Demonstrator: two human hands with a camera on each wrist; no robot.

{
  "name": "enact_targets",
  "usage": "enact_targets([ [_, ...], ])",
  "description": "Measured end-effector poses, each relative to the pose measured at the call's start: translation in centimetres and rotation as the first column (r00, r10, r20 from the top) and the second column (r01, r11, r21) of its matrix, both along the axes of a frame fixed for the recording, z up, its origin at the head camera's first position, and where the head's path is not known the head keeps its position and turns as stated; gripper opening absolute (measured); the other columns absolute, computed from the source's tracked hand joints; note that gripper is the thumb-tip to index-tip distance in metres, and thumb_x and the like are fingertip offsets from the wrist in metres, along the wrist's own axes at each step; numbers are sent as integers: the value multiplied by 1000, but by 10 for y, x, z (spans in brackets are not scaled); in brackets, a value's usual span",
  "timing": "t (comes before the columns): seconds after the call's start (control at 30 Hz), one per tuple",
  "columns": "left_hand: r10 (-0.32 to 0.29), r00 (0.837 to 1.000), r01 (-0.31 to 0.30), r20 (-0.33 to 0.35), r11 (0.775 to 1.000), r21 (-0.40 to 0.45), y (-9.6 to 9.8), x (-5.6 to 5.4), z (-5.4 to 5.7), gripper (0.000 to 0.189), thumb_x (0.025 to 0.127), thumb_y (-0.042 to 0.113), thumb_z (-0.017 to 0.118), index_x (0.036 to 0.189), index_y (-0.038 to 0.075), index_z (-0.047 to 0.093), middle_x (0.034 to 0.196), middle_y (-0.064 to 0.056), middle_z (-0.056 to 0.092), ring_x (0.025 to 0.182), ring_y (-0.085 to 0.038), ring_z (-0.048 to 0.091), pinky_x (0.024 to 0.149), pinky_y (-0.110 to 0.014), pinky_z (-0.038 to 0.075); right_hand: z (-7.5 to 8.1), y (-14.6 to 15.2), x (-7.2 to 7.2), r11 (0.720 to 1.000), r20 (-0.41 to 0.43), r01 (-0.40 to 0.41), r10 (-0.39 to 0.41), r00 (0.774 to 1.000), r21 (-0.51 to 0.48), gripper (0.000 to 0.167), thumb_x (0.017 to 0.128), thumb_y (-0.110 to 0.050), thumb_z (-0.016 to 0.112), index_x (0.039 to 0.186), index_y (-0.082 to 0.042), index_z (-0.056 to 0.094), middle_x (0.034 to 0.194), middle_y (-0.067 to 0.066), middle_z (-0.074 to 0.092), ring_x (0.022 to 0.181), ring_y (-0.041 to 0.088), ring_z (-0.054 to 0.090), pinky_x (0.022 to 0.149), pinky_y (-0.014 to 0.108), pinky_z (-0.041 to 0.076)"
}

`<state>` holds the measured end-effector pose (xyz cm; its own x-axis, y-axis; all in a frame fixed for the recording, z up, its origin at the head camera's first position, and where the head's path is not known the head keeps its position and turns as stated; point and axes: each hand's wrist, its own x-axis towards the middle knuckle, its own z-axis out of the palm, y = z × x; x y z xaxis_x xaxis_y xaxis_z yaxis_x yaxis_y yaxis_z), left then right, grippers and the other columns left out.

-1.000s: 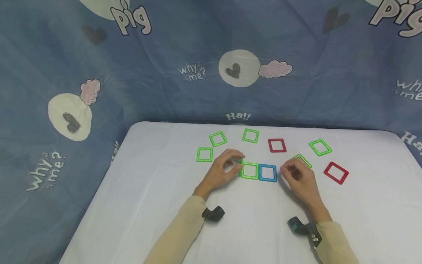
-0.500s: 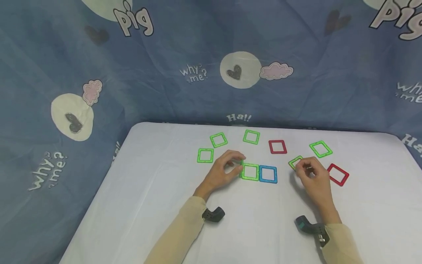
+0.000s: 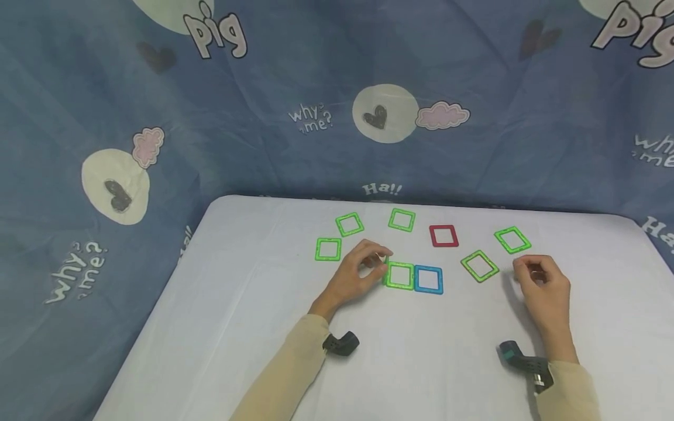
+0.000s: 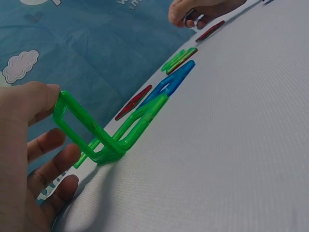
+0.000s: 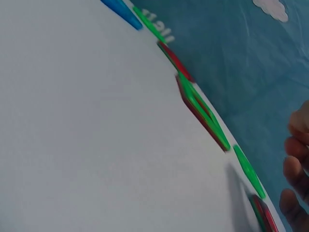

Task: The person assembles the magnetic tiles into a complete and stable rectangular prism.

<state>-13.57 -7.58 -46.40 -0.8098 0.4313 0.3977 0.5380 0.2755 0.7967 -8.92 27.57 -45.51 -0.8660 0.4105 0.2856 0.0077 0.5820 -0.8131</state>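
My left hand (image 3: 358,272) grips a green square frame tile (image 4: 79,121) that stands upright at the left edge of a flat green tile (image 3: 400,275). A blue square frame tile (image 3: 429,279) lies against that flat tile's right side. My right hand (image 3: 547,289), its fingers loosely curled and nothing visible between them, hovers over the table at the right. It hides a red tile in the head view; that red tile (image 4: 210,30) lies below the hand in the left wrist view. Beside it lies a green tile (image 3: 479,266), with a red edge showing underneath in the right wrist view.
Several more tiles lie toward the back of the white table (image 3: 263,251): green ones (image 3: 328,249) at the left and centre, a red tile (image 3: 444,235), and a green tile (image 3: 512,240) behind my right hand. A blue printed cloth (image 3: 263,152) hangs behind.
My right hand has moved right, from near the blue tile past the green tile to the spot where the red tile was visible. The left hand stays on the upright tile.
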Motion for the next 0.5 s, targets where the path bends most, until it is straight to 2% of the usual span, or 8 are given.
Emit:
enact_targets([
  [0.2,-2,1000,2,12,1000,-10,-1,-1,-2,24,92,23,61,116,20,61,104,-3,59,86,-10,55,81,-25,51,0,13,2,998,15,59,-59,998,11,20,92,-21,59,102,-4,62,83,-24,51,77,-4,46,67,6,34],
  [0.33,2,1000,-1,12,1000,-17,-1,-1,-1,24,92,24,61,116,20,61,102,-4,59,83,-9,53,79,-23,50,0,21,3,997,12,81,-81,997,3,21,92,-20,58,105,-4,61,86,-26,49,80,-6,46,69,9,34],
  [0.5,8,1000,-8,11,1000,-25,-1,0,0,24,92,23,61,116,20,61,99,-4,59,81,-9,52,77,-23,49,-1,29,4,995,21,98,-98,995,15,22,92,-18,57,106,-2,62,89,-29,47,86,-10,43,78,13,31],
])
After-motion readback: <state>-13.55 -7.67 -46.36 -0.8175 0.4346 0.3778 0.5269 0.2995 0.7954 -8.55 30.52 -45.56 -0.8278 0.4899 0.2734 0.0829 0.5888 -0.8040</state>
